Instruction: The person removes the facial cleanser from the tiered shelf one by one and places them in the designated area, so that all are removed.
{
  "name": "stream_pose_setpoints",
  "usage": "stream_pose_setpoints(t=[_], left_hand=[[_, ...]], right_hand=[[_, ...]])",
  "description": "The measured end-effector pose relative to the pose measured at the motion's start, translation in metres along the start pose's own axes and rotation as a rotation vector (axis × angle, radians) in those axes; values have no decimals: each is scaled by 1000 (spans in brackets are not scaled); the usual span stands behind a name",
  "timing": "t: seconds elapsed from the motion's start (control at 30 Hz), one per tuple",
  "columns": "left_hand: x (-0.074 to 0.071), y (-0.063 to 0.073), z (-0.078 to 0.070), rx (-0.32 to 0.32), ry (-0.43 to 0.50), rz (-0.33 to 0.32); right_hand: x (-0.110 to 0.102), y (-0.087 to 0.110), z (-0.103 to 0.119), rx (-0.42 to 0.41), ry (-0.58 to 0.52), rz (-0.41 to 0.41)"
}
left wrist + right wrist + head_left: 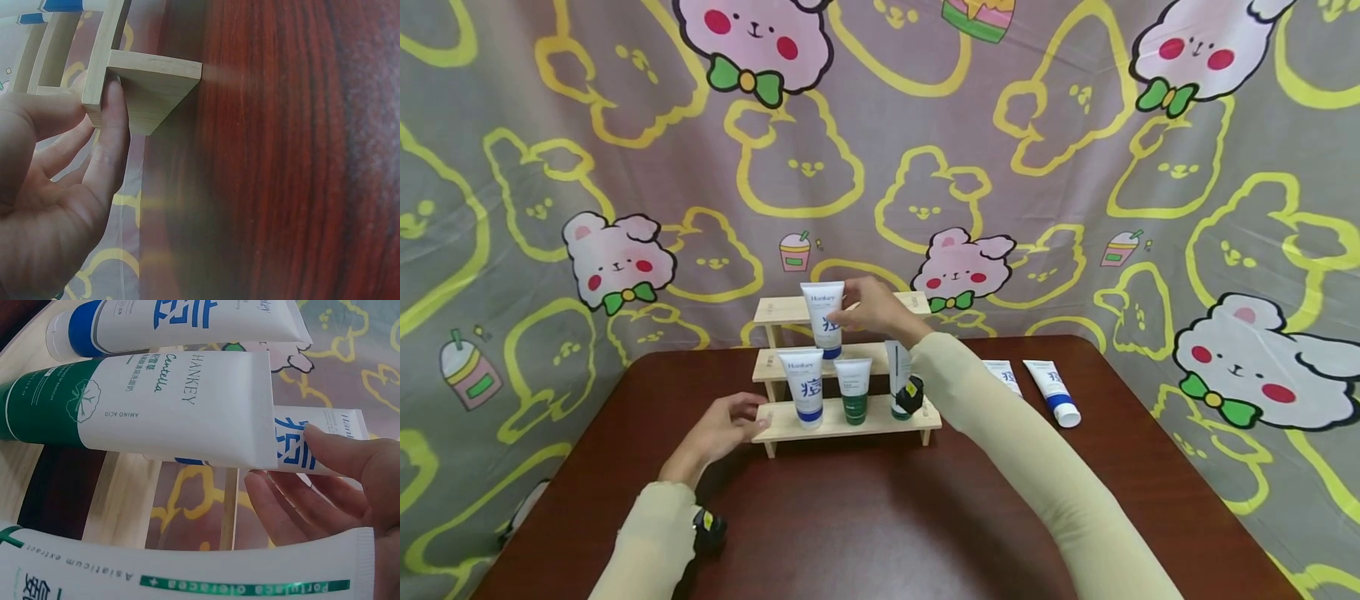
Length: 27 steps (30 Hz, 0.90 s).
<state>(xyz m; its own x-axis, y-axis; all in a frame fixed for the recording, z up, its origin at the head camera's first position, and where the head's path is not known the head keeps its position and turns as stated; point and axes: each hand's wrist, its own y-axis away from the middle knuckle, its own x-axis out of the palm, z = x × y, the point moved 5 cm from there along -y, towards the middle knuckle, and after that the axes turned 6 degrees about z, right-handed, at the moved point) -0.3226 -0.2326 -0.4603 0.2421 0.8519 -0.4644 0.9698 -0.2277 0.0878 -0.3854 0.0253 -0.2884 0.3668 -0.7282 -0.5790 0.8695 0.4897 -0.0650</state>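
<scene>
Presently held tube (823, 321): nearly upright, cap down, at the middle tier (880, 355) of the rack (850, 431).
Right hand (880, 310): clamped on that tube near its flat end, thumb across the printed face, fingers behind.
Left hand (722, 427): well apart from the right, gripping the left end of the lowest tier; apparently steadying it.
Handling, judged: bring the cap square onto the board, let it take the weight, then part thumb and fingers evenly, since a tube balanced on its cap tips readily. The left grip should steady without lifting. The right forearm should stay high, clear of the front row.
Front row: blue tube (802, 387) at left, green tube (853, 392) in the middle, slim tube (897, 367) at right; all cap down.
Table: two more tubes lie right of the rack, a near one (1054, 393) and a covered one (1000, 373).
Obscured: the sleeve overlaps the covered one; the right wrist camera (911, 395) masks part of the slim tube. Whether the held cap touches the board cannot be told. Small print is illegible in the head view.
</scene>
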Motion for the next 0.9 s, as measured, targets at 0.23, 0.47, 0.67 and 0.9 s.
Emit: stream_pose_setpoints(t=[0.23,0.47,0.67,0.9], left_hand=[[-1,0,-1,22,6,4],[1,2,-3,22,17,13],[0,1,-3,19,12,8],[0,1,-1,23,19,4]], right_hand=[[0,-1,0,-10,-9,-30],[-10,3,0,-12,-51,-43],[-23,8,-1,-44,-146,-80],[-42,16,-1,-81,-230,-144]])
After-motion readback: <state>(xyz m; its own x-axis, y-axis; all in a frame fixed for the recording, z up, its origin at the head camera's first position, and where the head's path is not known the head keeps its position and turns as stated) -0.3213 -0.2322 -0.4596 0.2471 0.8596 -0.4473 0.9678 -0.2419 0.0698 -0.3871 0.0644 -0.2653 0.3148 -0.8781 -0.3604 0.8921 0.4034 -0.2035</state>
